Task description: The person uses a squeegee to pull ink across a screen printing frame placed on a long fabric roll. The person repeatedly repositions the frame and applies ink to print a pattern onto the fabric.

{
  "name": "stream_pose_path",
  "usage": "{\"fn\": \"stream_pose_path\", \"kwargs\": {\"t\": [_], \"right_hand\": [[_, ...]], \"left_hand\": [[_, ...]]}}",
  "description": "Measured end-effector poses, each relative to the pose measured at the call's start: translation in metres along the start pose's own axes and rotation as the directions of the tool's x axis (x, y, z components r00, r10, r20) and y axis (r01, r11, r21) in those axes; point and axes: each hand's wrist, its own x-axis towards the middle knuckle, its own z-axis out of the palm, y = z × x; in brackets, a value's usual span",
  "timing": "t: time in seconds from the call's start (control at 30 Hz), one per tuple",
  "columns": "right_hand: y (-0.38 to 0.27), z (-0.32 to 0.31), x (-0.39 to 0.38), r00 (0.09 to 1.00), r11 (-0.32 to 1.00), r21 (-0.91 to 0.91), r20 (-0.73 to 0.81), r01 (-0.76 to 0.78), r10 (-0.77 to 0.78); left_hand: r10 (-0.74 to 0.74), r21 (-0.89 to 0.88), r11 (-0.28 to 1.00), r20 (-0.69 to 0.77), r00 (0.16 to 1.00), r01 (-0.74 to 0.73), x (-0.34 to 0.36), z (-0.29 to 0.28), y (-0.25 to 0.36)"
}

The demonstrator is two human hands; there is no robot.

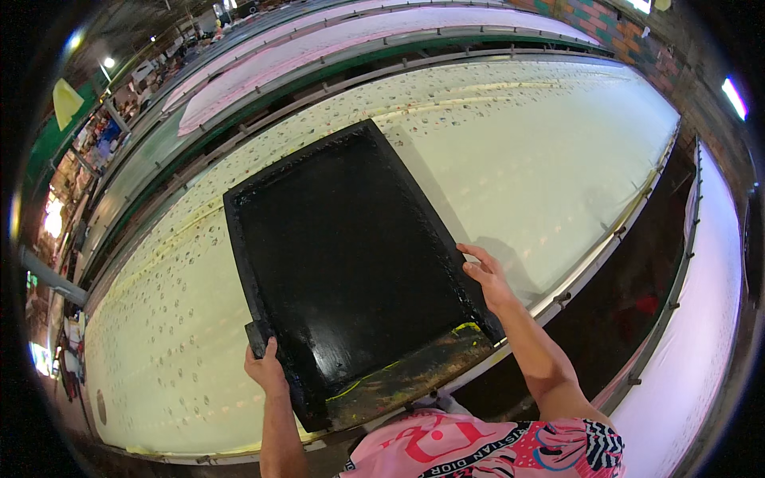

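A large black screen printing frame (343, 247) lies tilted over the pale yellow cloth, its inner surface glossy and dark. Along its near end runs a stained strip (414, 368) with streaks of bright yellow. My left hand (267, 368) grips the frame's left side close to the near corner, by a small black block (256, 338), thumb on top. On the opposite side, my right hand (488, 279) holds the right edge with its fingers along the rim. The undersides of both grips are hidden. Whether the frame touches the cloth, I cannot tell.
The yellow cloth (550, 183) covers a long table, with small printed motifs on its left and far parts. Beyond stand more long tables with pink cloth (319, 60). A dark gap (613, 319) separates my table from another with pale cloth (685, 350) at right.
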Motion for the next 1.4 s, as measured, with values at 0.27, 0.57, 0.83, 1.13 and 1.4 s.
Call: {"fn": "stream_pose_path", "kwargs": {"t": [0.27,0.57,0.83,1.13,1.4], "right_hand": [[-0.002,-0.046,0.017,0.998,0.998,-0.023,0.013,0.054,-0.054],[-0.036,-0.031,-0.007,0.973,0.634,-0.738,0.157,0.229,-0.169],[-0.042,0.058,-0.129,0.489,0.279,-0.489,0.869,0.827,0.073],[-0.039,0.124,-0.116,0.644,0.014,-0.661,0.736,0.75,0.21],[-0.068,0.156,-0.125,0.701,0.062,-0.767,0.613,0.638,0.364]], "left_hand": [[0.03,0.018,0.999,-0.012,0.999,-0.03,-0.022,0.036,0.008],[0.033,-0.002,0.999,0.004,0.999,-0.033,-0.022,0.037,-0.004],[-0.039,0.034,0.999,0.008,0.999,0.039,-0.018,0.044,-0.016],[0.055,0.376,0.926,-0.014,0.998,-0.046,-0.022,0.043,-0.001],[0.143,0.046,0.989,-0.084,0.986,-0.14,-0.014,0.045,-0.039]]}}
